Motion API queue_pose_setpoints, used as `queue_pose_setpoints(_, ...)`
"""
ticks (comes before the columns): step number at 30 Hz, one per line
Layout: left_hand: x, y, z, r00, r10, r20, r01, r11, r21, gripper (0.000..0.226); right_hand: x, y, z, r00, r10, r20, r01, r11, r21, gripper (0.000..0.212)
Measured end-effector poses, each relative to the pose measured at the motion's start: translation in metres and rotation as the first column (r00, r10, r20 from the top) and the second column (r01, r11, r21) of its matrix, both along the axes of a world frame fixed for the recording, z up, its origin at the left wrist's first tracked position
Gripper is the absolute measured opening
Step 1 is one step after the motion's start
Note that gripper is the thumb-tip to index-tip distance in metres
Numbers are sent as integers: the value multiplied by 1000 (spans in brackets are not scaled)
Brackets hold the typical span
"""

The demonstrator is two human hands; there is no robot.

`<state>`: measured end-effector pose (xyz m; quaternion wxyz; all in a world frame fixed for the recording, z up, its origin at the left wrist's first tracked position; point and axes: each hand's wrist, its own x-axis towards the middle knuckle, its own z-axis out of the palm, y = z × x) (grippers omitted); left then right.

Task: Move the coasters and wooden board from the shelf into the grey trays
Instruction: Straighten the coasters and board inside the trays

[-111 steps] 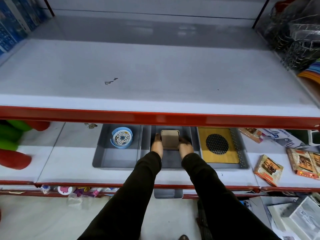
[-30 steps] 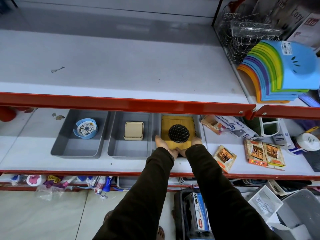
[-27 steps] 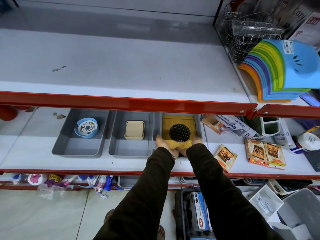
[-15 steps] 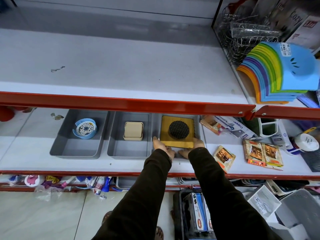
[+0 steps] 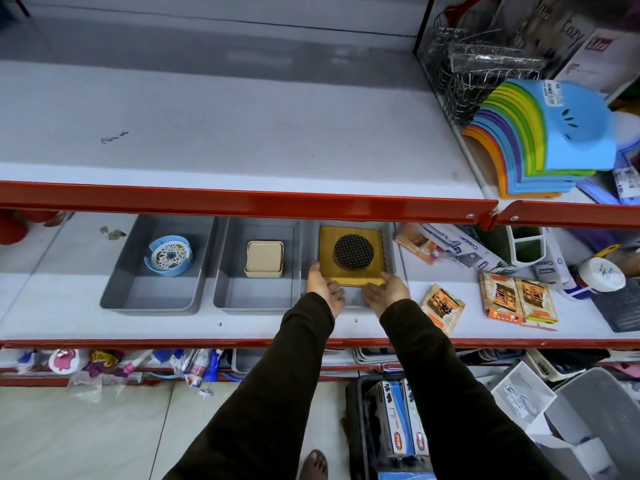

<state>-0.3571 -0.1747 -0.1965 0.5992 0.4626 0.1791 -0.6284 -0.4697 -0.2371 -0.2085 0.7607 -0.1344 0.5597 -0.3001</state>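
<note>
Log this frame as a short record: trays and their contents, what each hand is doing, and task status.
left tray: blue round coaster set
middle tray: beige square coaster stack
right tray: wooden board with a dark round mat on it
left hand: at the board's near left corner, touching it
right hand: at the board's near right corner, palm open
upper shelf: bare where visible
task status: all three items appear to sit in trays; hands not yet withdrawn
</note>
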Motion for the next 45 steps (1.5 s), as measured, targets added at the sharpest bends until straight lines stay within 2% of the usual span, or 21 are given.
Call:
queue_pose_setpoints(1,1,2,4,996,-56,74,57,998,-15,59,0,4,0,982,125,-143,-142,983,-119,40)
queue_pose_setpoints(2,2,4,8,980,-93,173,99,995,-22,52,-2,8,-2,908,244,-340,-333,913,-235,31)
queue_pose_setpoints(3,5,9,12,938,-113,327,127,992,-21,44,-5,15,-8,767,323,-555,-555,768,-320,24)
queue_pose_setpoints(4,8,16,17,832,-136,538,156,988,8,37,-10,20,-14,576,347,-740,-756,572,-320,22)
queue_pose_setpoints(5,12,25,22,632,-188,751,204,976,73,33,-13,27,-15,400,354,-845,-880,407,-246,23)
queue_pose_setpoints(6,17,37,25,354,-269,896,252,950,185,36,-16,32,-16,260,375,-890,-948,276,-160,27)
queue_pose_setpoints(7,24,47,23,85,-335,938,264,916,303,42,-18,35,-18,160,372,-914,-978,185,-96,32)
queue_pose_setpoints(9,39,66,14,-252,-500,829,250,793,555,52,-19,44,-13,52,314,-948,-996,83,-28,36)
queue_pose_setpoints(10,44,71,9,-376,-592,713,246,678,693,56,-21,46,-13,35,291,-956,-997,72,-15,36)
queue_pose_setpoints(12,45,81,2,-493,-704,512,260,442,858,56,-24,51,-9,22,266,-964,-997,77,-2,35)
queue_pose_setpoints(13,43,86,0,-486,-720,496,286,405,868,54,-26,54,-8,13,270,-963,-997,82,10,34)
queue_pose_setpoints(17,34,101,5,-459,-705,541,312,442,841,48,-35,66,-5,-25,287,-958,-997,57,44,38)
queue_pose_setpoints(21,26,111,8,-421,-726,543,378,404,833,43,-43,81,-6,-128,274,-953,-991,11,137,45)
queue_pose_setpoints(30,11,113,3,-458,-722,519,422,338,841,43,-40,95,0,-209,239,-948,-977,-7,213,47)
queue_pose_setpoints(32,18,117,2,-510,-688,517,437,311,844,41,-33,96,1,-178,245,-953,-980,47,195,48)
queue_pose_setpoints(34,30,124,5,-588,-610,531,389,362,847,43,-22,98,4,-93,204,-974,-984,127,121,47)
queue_pose_setpoints(36,52,133,9,-638,-547,541,278,492,825,52,-2,104,10,-15,107,-994,-985,169,33,46)
queue_pose_setpoints(39,102,149,13,-605,-588,537,97,615,783,66,35,117,21,51,-42,-998,-994,94,-55,46)
queue_pose_setpoints(42,165,167,2,-478,-742,470,-13,541,841,70,76,138,27,53,-26,-998,-997,-60,-51,45)
queue_pose_setpoints(44,198,178,-6,-424,-818,388,27,417,909,65,97,153,23,-27,39,-999,-992,-121,22,45)
queue_pose_setpoints(45,208,184,-7,-439,-833,338,85,336,938,62,105,161,21,-92,72,-993,-986,-143,81,45)
